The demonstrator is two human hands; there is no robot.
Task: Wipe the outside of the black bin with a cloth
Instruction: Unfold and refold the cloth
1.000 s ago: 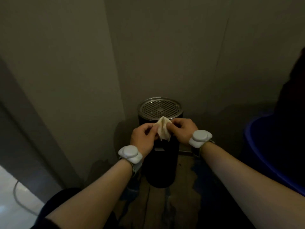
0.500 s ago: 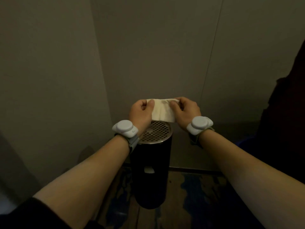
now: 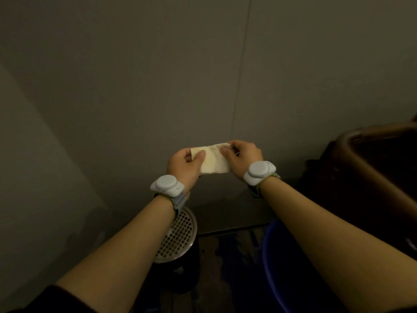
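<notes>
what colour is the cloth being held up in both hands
Pale cream, nearly off-white, in this dim light; the cloth shows best in the head view.

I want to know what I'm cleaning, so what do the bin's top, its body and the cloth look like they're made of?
The bin top looks like brushed metal: a silvery, perforated disc with a dull shine. The bin body is black and smooth, metal or plastic; too dark to tell. The cloth, stretched between both hands, looks like thin, soft, pale cream fabric or paper, with creases.
</notes>
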